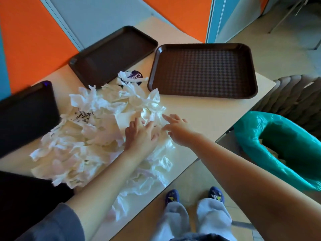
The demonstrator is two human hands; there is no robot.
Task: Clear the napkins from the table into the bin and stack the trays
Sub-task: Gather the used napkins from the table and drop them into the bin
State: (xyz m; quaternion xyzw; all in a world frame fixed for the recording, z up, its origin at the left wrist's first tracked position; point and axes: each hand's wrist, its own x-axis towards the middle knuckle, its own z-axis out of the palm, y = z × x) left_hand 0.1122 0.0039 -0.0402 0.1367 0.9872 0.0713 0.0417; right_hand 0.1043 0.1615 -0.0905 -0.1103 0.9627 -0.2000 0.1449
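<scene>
A purple round sticker (134, 76) just beyond the heap of crumpled white napkins (90, 136) shows the letters "Cle", the rest hidden, and a napkin in the heap bears black scribbled writing too blurred to read. Around the heap lie three brown trays, all bare: a right tray (203, 70), a far tray (112, 54) and a left tray (26, 115), while the green-lined bin (278, 150) stands right of the heap. The left hand (139, 136) rests with spread fingers on the heap, and the right hand (178, 129) reaches with loose fingers touching its right edge, grasping nothing.

Crumpled white napkins (83, 136) heaped on table; brown trays (203, 70) unstacked; teal-lined bin (278, 146) beside.
</scene>
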